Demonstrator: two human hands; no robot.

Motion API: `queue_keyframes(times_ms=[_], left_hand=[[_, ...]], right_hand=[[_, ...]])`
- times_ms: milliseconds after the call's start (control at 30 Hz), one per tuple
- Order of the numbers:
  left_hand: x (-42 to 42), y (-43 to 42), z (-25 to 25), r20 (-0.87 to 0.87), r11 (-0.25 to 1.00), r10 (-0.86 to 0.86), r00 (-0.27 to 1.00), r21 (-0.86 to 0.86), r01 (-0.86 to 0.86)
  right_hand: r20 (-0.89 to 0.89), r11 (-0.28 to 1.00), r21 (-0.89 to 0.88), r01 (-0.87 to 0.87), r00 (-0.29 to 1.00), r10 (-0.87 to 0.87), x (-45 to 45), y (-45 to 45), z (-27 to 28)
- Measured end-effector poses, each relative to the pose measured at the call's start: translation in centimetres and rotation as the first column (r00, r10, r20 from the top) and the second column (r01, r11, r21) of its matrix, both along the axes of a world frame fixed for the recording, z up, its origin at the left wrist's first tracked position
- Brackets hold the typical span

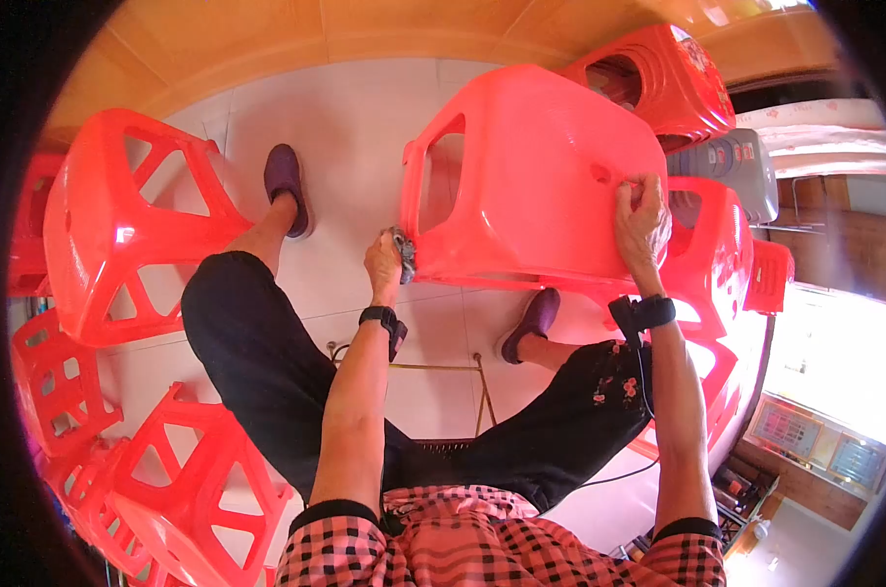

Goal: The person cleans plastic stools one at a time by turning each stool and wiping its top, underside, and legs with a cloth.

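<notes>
Red stool (551, 127): in the head view, it is between the left grip (384, 262) and the right grip (643, 220).
Left grip: closed around a dark, bunched-up cloth (404, 257), which touches a corner of the stool.
Right grip: fingers bent, a little open, on the stool's flat top; cannot tell if it pinches anything.
Purple shoes (284, 173): one is ahead of the left grip and to its left; the other is between the grips, closer to the body.
More red stools (81, 220): some to the left of the left grip, some past the right grip.
Grey stool (729, 174): ahead of the right grip and to its right.
</notes>
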State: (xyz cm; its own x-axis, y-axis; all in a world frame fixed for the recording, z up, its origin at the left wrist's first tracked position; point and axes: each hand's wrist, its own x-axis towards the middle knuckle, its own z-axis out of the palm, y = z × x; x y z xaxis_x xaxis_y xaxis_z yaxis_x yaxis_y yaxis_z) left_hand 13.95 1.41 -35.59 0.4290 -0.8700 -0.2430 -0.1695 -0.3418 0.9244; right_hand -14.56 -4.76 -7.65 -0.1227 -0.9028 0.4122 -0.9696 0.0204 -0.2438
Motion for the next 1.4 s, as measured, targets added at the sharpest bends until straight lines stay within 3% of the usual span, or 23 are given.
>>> queue_keyframes(times_ms=[67, 133, 267, 333, 367, 433, 500, 533, 567, 600, 667, 833, 900, 967, 1000, 1033, 1167, 1233, 1367, 1400], left_hand=[[-0.2, 0.9, 1.8, 0.012, 0.999, -0.038, 0.999, -0.009, 0.039], [-0.9, 1.4, 4.5, -0.376, 0.981, 0.156, 0.913, 0.167, -0.099], [-1.1, 1.1, 12.3, -0.378, 0.996, 0.075, 0.923, 0.077, -0.049], [-1.3, 0.6, 16.5, -0.191, 0.986, -0.044, 0.981, -0.165, 0.013], [-1.5, 0.5, 18.4, -0.187, 0.986, -0.041, 0.982, -0.168, 0.009], [-1.8, 0.3, 21.8, -0.101, 0.933, -0.099, 0.990, -0.354, 0.057], [-1.8, 0.7, 24.4, -0.049, 0.922, -0.157, 0.986, -0.366, 0.129], [-1.9, 1.0, 25.2, 0.081, 0.882, -0.202, 0.976, -0.419, 0.218], [-2.2, 1.5, 25.5, 0.213, 0.833, -0.237, 0.948, -0.457, 0.311], [-2.9, 2.2, 25.6, 0.210, 0.833, -0.239, 0.948, -0.458, 0.311], [-4.1, 3.7, 25.4, 0.455, 0.824, -0.125, 0.882, -0.447, 0.348], [-4.2, 4.4, 20.7, 0.492, 0.816, -0.121, 0.862, -0.446, 0.369], [-3.8, 4.6, 18.5, 0.266, 0.903, -0.220, 0.939, -0.308, 0.299], [-3.5, 5.5, 15.3, 0.261, 0.927, -0.135, 0.956, -0.306, 0.214], [-3.4, 6.1, 13.7, -0.170, 0.963, -0.145, 0.975, -0.249, 0.100], [-3.1, 6.0, 12.9, -0.571, 0.989, -0.108, 0.814, -0.146, 0.029], [-1.1, 2.5, 14.5, -0.603, 0.981, -0.043, 0.797, -0.176, -0.080], [0.1, -0.7, 17.4, -0.253, 0.957, -0.107, 0.961, -0.289, 0.031], [-0.1, -2.5, 20.6, -0.204, 0.953, -0.214, 0.955, -0.258, 0.159], [0.0, -2.1, 20.6, -0.324, 0.946, -0.320, 0.890, -0.168, 0.278]], right_hand=[[0.005, 1.000, -0.001, 0.007, 1.000, -0.007, 0.1, 0.0, -0.1], [0.001, 1.000, 0.011, 0.005, 1.000, -0.005, 0.0, 0.0, 0.1], [0.032, 1.000, -0.012, 0.005, 0.999, -0.004, 0.2, 0.2, 0.1], [0.043, 1.000, -0.024, -0.009, 0.999, 0.010, 0.0, 0.0, -0.2], [0.046, 0.999, -0.035, -0.019, 0.999, 0.020, 0.0, -0.1, -0.2], [0.043, 1.000, -0.022, -0.016, 0.999, 0.017, 0.1, 0.0, 0.0], [0.033, 1.000, -0.001, -0.008, 0.999, 0.008, 0.1, 0.0, 0.1], [0.035, 1.000, 0.007, 0.000, 0.999, 0.000, 0.1, 0.0, 0.1], [0.036, 1.000, 0.015, 0.009, 0.999, -0.009, 0.1, 0.0, 0.1], [0.033, 1.000, 0.016, 0.011, 0.999, -0.012, 0.1, 0.0, 0.1], [0.037, 1.000, -0.005, -0.006, 0.999, 0.007, 0.0, 0.0, 0.0], [0.024, 1.000, -0.013, -0.003, 1.000, 0.004, -0.1, -0.2, -0.1], [0.025, 1.000, -0.021, 0.008, 1.000, -0.008, -0.1, -0.4, -0.2], [0.009, 0.999, -0.050, -0.016, 1.000, 0.016, -0.3, -0.5, -0.5], [0.009, 0.996, -0.074, -0.041, 0.999, 0.041, -0.5, -0.4, -0.6], [0.004, 0.995, -0.088, -0.044, 0.999, 0.045, -0.5, -0.4, -0.3], [0.033, 0.999, -0.026, -0.036, 0.999, 0.037, -0.1, 0.4, 0.0], [-0.021, 0.994, -0.075, -0.074, 0.997, 0.073, 0.1, 1.2, 0.0], [-0.031, 0.998, -0.018, -0.054, 0.998, 0.053, 0.3, 3.8, 0.5], [-0.021, 0.997, -0.013, -0.074, 0.997, 0.074, 0.2, 4.3, 0.7]])
